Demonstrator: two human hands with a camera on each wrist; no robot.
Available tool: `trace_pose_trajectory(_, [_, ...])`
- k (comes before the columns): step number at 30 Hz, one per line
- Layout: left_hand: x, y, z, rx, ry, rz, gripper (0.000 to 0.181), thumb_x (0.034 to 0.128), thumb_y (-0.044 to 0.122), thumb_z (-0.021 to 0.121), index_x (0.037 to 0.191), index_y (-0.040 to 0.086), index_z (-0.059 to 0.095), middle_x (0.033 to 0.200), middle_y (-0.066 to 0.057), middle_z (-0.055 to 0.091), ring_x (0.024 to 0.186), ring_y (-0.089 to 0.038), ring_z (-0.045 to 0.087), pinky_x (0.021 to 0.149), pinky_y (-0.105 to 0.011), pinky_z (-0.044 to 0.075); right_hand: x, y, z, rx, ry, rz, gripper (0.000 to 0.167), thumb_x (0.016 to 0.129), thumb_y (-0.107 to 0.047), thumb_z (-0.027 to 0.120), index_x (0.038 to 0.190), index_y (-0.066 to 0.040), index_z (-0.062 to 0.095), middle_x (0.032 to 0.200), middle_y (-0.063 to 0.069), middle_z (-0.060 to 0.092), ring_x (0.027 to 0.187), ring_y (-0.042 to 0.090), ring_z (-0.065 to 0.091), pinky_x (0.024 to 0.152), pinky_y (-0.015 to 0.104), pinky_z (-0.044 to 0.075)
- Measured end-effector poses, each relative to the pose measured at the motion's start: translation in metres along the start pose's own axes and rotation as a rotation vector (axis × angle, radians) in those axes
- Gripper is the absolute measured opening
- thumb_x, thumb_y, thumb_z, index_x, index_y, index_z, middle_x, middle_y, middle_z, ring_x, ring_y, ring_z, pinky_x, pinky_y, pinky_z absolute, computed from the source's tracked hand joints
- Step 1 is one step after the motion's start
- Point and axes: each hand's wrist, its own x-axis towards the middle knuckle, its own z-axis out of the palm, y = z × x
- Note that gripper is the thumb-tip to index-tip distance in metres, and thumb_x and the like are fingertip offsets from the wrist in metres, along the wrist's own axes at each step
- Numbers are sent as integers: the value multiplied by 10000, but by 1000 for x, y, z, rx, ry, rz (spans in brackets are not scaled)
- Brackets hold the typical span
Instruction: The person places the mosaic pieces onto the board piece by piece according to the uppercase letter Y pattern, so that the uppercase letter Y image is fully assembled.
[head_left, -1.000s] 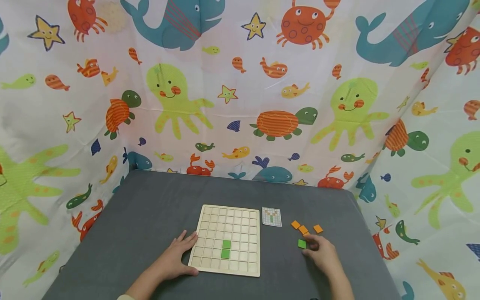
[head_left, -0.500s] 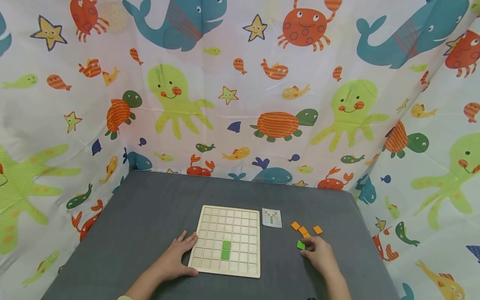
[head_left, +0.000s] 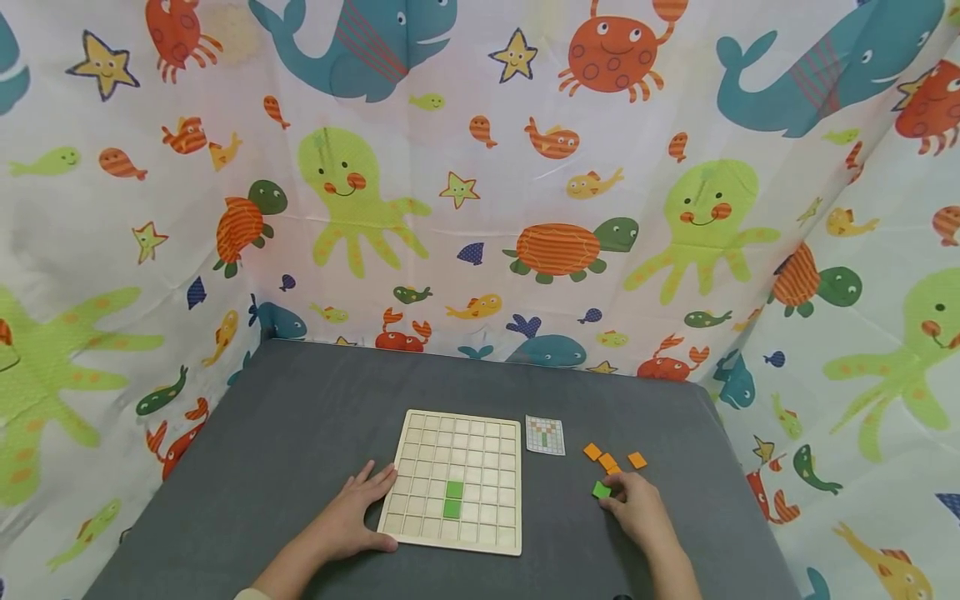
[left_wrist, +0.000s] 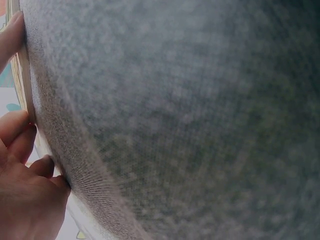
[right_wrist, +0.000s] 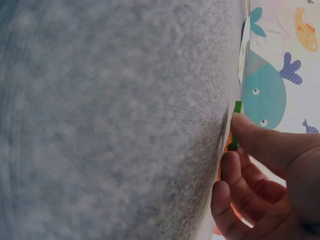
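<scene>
A light wooden grid board [head_left: 420, 478] lies on the table with two green square tiles [head_left: 453, 498] set in neighbouring cells, one above the other. My left hand [head_left: 351, 515] rests against its left edge, thumb at the near corner and fingers spread farther up; the left wrist view shows the fingertips [left_wrist: 18, 25] touching the rim. Right of the board, my right hand [head_left: 636, 505] pinches a loose green tile [head_left: 602, 490] between thumb and finger. In the right wrist view that tile [right_wrist: 238, 107] stands tilted. Several orange tiles [head_left: 592, 452] lie just beyond, one partly hidden by the fingers.
A small printed card [head_left: 545, 436] showing a coloured grid pattern lies by the board's upper right corner. The grey table [head_left: 330, 400] meets a curtain [head_left: 480, 367] with sea animals at its back and sides.
My right thumb and finger have closed on the loose green tile, which has turned and tilted slightly and shifted a little left. My left hand and the board look unchanged.
</scene>
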Motion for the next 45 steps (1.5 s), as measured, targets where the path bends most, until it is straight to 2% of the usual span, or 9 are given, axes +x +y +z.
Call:
trace_pose_trajectory(6, [1,0,0,3,3,-7,1176,601,556,913,1567,136,388,1648,-25,329,1554,-407,125,1200,-682,146,-1,-11,-3,-14,30,-23,265,807,-85,834,1060,-73,756,950,48,696,735,126,575,620,316,473])
trace_pose_trajectory(16, [1,1,3,-4,-3,-11,1177,594,546,919,1563,133,396,1647,-23,328,1555,-403,121,1197,-685,149,-2,-32,-6,28,57,-73,273,808,-98,840,1069,-87,762,991,60,692,786,136,630,656,325,520])
trace_pose_trajectory(21, [1,3,2,-16,0,-6,1167,597,522,927,1562,134,398,1646,-24,331,1555,-405,123,1195,-689,147,-1,-42,-2,40,58,-84,262,803,-93,845,1054,-105,773,967,48,689,796,135,623,672,320,512])
trace_pose_trajectory(33, [1,2,1,-13,2,-23,1169,592,516,929,1565,149,394,1647,-12,328,1558,-391,122,1197,-683,152,6,-67,12,93,40,-129,255,807,-79,835,1050,-90,759,942,54,700,737,106,592,613,289,493])
trace_pose_trajectory(38, [0,2,-1,-16,3,-18,1170,596,510,929,1567,140,389,1649,-21,325,1556,-401,121,1195,-687,150,9,-75,19,82,42,-150,264,797,-87,845,1048,-98,762,949,38,693,749,112,572,648,301,491])
trace_pose_trajectory(45, [0,1,0,-11,-1,-21,1182,590,528,926,1566,134,389,1646,-25,331,1554,-404,125,1191,-692,153,14,-85,27,66,0,-152,242,812,-113,840,1043,-128,768,976,12,662,746,106,556,646,288,487])
